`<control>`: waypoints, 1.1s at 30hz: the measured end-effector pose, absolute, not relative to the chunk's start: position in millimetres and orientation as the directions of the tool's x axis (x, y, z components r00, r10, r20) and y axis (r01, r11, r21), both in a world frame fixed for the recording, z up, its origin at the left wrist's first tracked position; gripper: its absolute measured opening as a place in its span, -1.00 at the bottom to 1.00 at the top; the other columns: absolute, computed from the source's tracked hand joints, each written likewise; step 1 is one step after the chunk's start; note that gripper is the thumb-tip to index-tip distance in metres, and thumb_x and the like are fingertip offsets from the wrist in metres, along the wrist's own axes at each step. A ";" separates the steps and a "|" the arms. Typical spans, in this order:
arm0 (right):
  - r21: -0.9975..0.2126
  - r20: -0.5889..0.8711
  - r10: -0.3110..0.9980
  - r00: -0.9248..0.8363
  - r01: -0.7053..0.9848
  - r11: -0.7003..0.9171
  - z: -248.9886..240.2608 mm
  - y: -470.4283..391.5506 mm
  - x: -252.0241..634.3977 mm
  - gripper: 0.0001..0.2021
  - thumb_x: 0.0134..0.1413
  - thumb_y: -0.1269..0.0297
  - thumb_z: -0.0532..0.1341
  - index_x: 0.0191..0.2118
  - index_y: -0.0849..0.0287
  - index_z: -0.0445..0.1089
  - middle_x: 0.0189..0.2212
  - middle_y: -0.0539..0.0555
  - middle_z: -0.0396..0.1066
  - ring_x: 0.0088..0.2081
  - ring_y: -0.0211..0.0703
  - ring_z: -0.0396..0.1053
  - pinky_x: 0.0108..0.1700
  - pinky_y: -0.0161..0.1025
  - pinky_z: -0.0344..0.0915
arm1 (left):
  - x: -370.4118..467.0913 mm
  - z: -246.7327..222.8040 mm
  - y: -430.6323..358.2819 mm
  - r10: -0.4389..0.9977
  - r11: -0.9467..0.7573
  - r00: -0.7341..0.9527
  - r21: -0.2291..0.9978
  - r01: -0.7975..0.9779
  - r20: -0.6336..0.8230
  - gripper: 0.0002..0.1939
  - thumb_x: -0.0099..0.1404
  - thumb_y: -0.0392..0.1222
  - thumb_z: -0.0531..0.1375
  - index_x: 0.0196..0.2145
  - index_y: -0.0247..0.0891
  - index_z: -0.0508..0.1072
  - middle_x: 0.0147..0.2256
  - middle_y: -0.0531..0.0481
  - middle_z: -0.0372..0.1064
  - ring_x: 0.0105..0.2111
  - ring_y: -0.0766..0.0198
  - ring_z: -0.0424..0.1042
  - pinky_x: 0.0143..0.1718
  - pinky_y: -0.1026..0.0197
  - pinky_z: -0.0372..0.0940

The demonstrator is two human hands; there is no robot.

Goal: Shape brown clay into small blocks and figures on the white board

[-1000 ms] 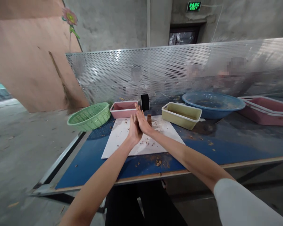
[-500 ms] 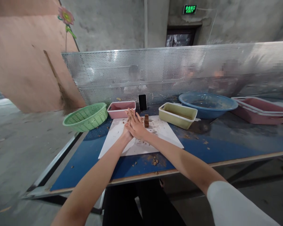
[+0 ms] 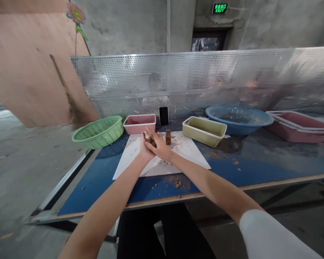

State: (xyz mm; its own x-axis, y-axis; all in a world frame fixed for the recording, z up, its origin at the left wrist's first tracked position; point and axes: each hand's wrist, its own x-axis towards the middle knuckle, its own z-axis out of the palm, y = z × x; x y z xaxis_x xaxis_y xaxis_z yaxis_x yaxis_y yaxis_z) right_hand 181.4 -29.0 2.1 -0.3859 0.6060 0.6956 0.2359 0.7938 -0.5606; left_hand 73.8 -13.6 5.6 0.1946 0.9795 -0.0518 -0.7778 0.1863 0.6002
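Note:
A lump of brown clay [image 3: 152,141] lies between my palms, partly covered by the fingers. My left hand [image 3: 145,151] cups it from below and from the left. From the right, my right hand [image 3: 162,149] presses over it, fingers pointing away from me. Both hands are above a white board [image 3: 135,165] scattered with brown crumbs. Just right of my right hand, a small notched brown clay piece [image 3: 168,137] stands upright on the board.
Behind the board are a pink basin [image 3: 139,128] and an upright phone [image 3: 164,116]. A green basket [image 3: 98,135] stands left; a yellow-green basin [image 3: 202,136], a blue tub [image 3: 239,127] and pink trays [image 3: 294,131] stand right. Crumbs [image 3: 178,183] lie near the table's front edge. A perforated metal panel [image 3: 118,82] rises behind.
The hands were pressed nearly flat together with no clay visible between them. Now they have parted a little and shifted slightly, showing the brown lump.

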 end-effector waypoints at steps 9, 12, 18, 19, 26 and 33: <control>-0.535 0.687 0.585 -0.431 0.244 0.809 1.6 -34.6 170.8 -0.45 0.42 0.16 0.04 0.45 0.05 0.19 0.49 0.07 0.05 0.52 0.01 -0.05 0.52 0.07 -0.04 | 66.4 12.8 -20.1 0.985 0.151 0.172 0.599 -0.786 -0.023 -0.37 0.44 0.36 -0.08 -0.22 -0.18 0.55 -0.09 -0.23 0.60 0.09 -0.19 0.51 0.14 -0.30 0.39; -0.558 0.683 0.620 -0.385 0.271 0.784 0.1 -33.3 170.0 -0.46 0.41 0.07 0.10 0.40 0.10 0.26 0.48 0.15 0.07 0.51 0.10 -0.03 0.50 0.12 -0.01 | 64.9 12.3 -21.5 0.967 0.217 0.255 0.609 -0.763 -0.026 -0.40 0.39 0.36 -0.01 -0.14 -0.20 0.55 -0.06 -0.24 0.59 0.13 -0.21 0.49 0.19 -0.32 0.34; -0.518 0.779 0.579 -0.240 0.273 0.811 -4.3 -38.6 177.4 -0.54 0.49 0.04 -0.02 0.31 0.08 0.34 0.29 0.15 0.40 0.32 0.00 0.34 0.36 -0.03 0.25 | 41.2 20.3 -9.4 0.964 0.198 0.266 0.651 -0.733 0.006 -0.30 0.32 0.44 0.04 -0.06 -0.27 0.52 0.01 -0.34 0.56 0.08 -0.20 0.52 0.09 -0.23 0.42; -0.533 0.777 0.593 -0.213 0.280 0.799 -4.8 -39.5 179.8 -0.55 0.48 0.00 0.01 0.24 0.09 0.40 0.17 0.16 0.51 0.21 0.01 0.46 0.28 -0.05 0.34 | 37.2 21.2 -7.2 0.973 0.159 0.230 0.646 -0.747 0.027 -0.32 0.35 0.41 0.02 -0.03 -0.26 0.51 0.02 -0.33 0.56 0.07 -0.17 0.54 0.07 -0.21 0.44; -0.586 0.676 0.685 -0.272 0.365 0.723 1.7 -35.8 191.4 -0.25 0.44 -0.29 -0.13 -0.58 0.10 0.40 -0.64 0.07 0.41 -0.51 -0.15 0.44 -0.30 -0.22 0.32 | 28.2 21.0 -2.3 0.997 0.022 0.059 0.552 -0.834 0.051 -0.48 0.45 0.17 -0.05 -0.04 -0.28 0.48 -0.05 -0.31 0.57 -0.11 0.00 0.57 -0.06 -0.05 0.46; -0.661 0.611 0.746 -0.266 0.348 0.665 7.5 -39.4 188.8 -0.25 0.48 -0.21 -0.15 -0.70 0.09 0.19 -0.72 0.04 0.27 -0.58 -0.21 0.32 -0.38 -0.24 0.23 | 25.6 17.8 -0.5 0.999 0.012 0.029 0.566 -0.824 0.021 -0.53 0.44 0.11 -0.04 -0.12 -0.30 0.50 -0.16 -0.25 0.57 -0.28 0.11 0.54 -0.17 0.06 0.45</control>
